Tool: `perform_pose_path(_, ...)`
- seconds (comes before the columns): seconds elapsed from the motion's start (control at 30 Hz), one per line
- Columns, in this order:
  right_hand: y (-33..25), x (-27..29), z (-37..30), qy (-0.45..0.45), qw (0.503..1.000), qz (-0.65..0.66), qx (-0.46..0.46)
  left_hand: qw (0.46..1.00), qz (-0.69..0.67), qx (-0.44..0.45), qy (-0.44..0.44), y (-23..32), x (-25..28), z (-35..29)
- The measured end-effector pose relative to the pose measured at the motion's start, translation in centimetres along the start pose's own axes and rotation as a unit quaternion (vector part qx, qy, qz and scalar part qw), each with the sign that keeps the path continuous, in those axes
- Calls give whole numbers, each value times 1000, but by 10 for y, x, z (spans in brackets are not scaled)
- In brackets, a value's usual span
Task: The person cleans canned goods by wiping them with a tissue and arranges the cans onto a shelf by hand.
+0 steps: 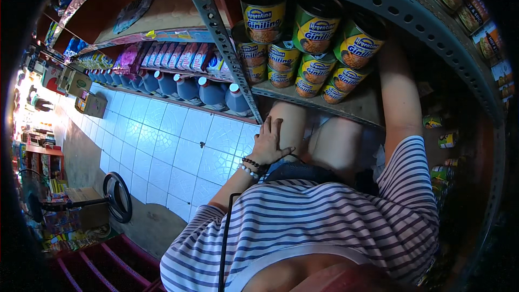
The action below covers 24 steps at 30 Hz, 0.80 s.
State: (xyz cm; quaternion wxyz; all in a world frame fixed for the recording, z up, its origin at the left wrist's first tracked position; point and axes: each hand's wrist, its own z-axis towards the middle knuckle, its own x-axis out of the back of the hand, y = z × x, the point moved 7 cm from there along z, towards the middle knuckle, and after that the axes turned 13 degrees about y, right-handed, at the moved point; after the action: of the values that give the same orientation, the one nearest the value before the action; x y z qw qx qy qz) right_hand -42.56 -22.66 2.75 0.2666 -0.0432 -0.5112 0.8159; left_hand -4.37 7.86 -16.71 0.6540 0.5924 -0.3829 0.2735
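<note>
My left hand (268, 143) rests on my bent leg, fingers spread and holding nothing. A dark beaded bracelet and a pale beaded one circle that wrist. My right forearm (400, 94) reaches into a metal-framed shelf, past the right side of stacked food cans. The right hand itself is hidden in the shadow behind them. Yellow and green cans stand in stacks: one at the left (263, 16), one in the middle (317, 24) and one at the right (359, 43), nearest my right arm. More cans of the same kind sit under them on the shelf board (354, 109).
A perforated metal post (219, 32) and a curved-looking shelf edge (378, 0) frame the cans. Blue jugs with light caps (211, 93) line the low shelf leftward, below pink packs (175, 54). Tiled floor (184, 135), a black wheel (117, 197) and cardboard boxes (92, 103) lie left.
</note>
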Motion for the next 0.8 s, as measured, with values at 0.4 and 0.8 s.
perform_pose_path(0.4,1,2,-23,4,1000,-15,6,1000,-4,-11,13,-6,3,-8)
perform_pose_path(0.8,-60,96,-153,265,941,-33,207,991,-70,-97,62,-2,8,-8)
